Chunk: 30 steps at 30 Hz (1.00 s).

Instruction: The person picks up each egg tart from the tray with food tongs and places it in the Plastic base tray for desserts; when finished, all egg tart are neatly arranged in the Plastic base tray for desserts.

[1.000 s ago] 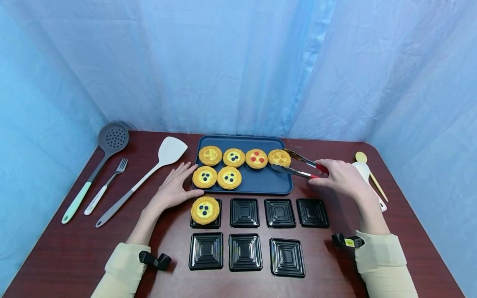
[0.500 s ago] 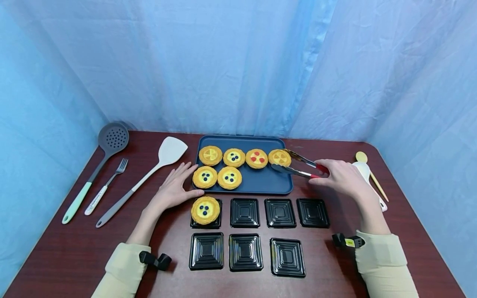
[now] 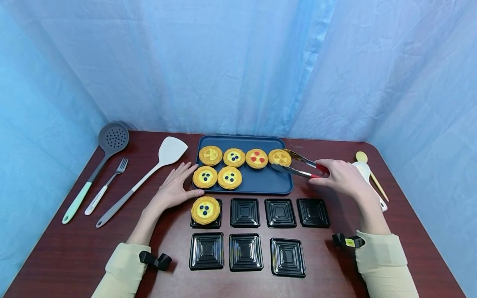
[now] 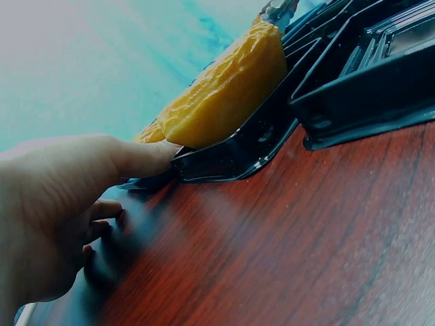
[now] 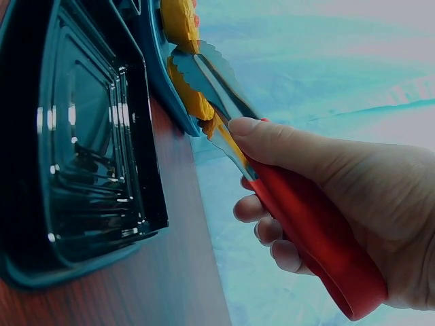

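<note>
My right hand (image 3: 337,176) grips red-handled metal tongs (image 5: 299,217). Their two arms reach over the right end of a blue tray (image 3: 266,182), one on each side of a tart with yellow wedges (image 3: 279,157). At the tray's left end my left hand (image 3: 173,188) lies with straight fingers, fingertips and thumb at its rim. On the tray are also a red-topped tart (image 3: 256,159), another yellow-wedge tart (image 3: 210,155) and several blueberry-topped tarts (image 3: 229,178). One blueberry tart (image 3: 205,210) sits in a black square container (image 3: 219,223) just below my left thumb.
More black square containers (image 3: 244,213) stand in two rows in front of the tray. A slotted skimmer (image 3: 113,138), a fork (image 3: 106,187) and a white-headed spatula (image 3: 171,150) lie at left. At right are a white spoon (image 3: 360,169) and a wooden-coloured spoon (image 3: 361,157).
</note>
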Tool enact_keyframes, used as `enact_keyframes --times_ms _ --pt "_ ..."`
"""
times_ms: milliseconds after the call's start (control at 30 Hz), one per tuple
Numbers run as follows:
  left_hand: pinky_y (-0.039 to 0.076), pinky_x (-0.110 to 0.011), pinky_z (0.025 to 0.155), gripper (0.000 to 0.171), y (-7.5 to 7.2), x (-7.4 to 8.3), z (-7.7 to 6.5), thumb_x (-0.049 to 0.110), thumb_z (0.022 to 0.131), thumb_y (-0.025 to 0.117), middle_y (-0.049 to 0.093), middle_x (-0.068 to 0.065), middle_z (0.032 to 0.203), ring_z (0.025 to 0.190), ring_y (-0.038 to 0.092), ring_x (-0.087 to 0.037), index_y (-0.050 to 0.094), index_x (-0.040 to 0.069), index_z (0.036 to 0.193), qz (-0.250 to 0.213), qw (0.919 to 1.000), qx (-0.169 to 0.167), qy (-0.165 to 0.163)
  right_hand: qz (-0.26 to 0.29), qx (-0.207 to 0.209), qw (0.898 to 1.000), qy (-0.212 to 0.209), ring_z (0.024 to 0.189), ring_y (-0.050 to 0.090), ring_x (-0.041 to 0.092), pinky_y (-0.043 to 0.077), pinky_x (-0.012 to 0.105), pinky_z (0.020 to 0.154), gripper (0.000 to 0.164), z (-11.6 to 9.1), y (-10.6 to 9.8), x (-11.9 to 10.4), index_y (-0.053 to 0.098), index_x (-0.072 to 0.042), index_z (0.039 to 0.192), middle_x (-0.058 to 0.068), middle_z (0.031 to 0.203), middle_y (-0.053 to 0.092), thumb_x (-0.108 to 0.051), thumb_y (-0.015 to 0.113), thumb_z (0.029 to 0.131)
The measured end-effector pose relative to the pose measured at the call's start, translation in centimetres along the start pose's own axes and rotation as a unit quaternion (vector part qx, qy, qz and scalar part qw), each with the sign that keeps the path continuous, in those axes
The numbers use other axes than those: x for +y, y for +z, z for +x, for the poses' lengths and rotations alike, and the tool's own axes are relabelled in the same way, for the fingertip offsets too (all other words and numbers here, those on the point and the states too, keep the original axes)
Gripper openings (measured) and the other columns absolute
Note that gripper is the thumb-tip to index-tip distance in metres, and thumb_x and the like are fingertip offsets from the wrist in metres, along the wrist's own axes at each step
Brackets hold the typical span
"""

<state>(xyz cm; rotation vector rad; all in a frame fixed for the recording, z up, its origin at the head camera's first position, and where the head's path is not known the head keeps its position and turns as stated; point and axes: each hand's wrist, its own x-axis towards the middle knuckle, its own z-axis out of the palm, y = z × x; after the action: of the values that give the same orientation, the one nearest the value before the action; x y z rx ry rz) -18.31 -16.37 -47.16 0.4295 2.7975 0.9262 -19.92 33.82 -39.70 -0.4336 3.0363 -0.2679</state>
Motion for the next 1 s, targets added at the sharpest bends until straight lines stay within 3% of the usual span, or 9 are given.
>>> enact_keyframes --times_ms 600,1000 --pt "0.006 -0.059 0.132 0.093 0.1 0.1 -0.1 0.045 0.09 0.078 0.021 -0.018 0.172 0.162 0.01 -0.039 0.03 0.014 0.164 0.0 1.0 0.001 -0.001 -0.01 0.004 1.0 0.0 0.069 0.055 0.016 0.039 0.028 0.056 0.068 0.0 -0.1 0.1 0.065 -0.004 0.134 0.008 0.091 0.073 -0.049 0.082 0.085" --pt "0.006 -0.059 0.132 0.093 0.0 -0.1 0.0 0.046 0.089 0.077 0.022 -0.019 0.171 0.161 0.011 -0.04 0.032 0.013 0.163 0.004 1.0 0.0 0.002 0.009 0.048 0.999 -0.011 0.063 0.053 0.012 0.038 0.028 0.055 0.049 -1.8 -1.8 -0.3 0.07 -0.015 0.121 -0.005 0.075 0.064 -0.049 0.08 0.087"
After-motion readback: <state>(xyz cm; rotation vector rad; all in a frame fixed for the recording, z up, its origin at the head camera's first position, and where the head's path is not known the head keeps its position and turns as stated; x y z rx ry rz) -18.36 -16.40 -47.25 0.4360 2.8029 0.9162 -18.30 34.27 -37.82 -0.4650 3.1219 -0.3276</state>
